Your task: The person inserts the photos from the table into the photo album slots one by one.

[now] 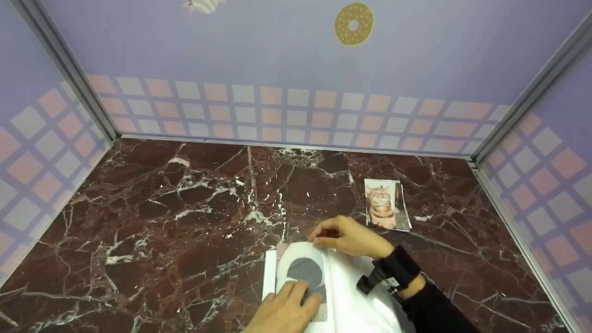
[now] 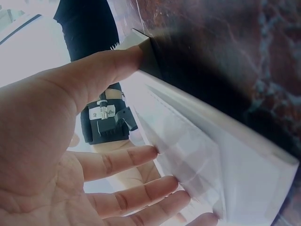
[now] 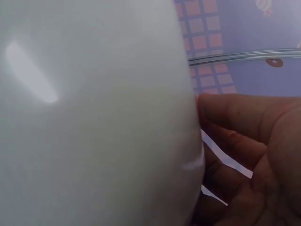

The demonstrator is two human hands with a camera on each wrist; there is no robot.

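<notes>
A white photo album (image 1: 269, 275) lies at the near edge of the head view. On it is a picture (image 1: 305, 273) with a pale rounded shape and a dark grey oval. My left hand (image 1: 286, 307) rests on the picture's lower part with fingers extended; in the left wrist view its fingertips touch the pale page (image 2: 188, 150). With thumb and fingertips, my right hand (image 1: 349, 238) pinches the top edge of a glossy white page (image 1: 358, 289). That page bows up in the right wrist view, hiding what lies beneath.
A small stack of photos (image 1: 381, 206), an orange cat on top, lies at the right beyond my right hand. Dark red marbled tabletop (image 1: 162, 231) surrounds the album. Purple panels (image 1: 277, 46) with pink and white squares close off the back and both sides.
</notes>
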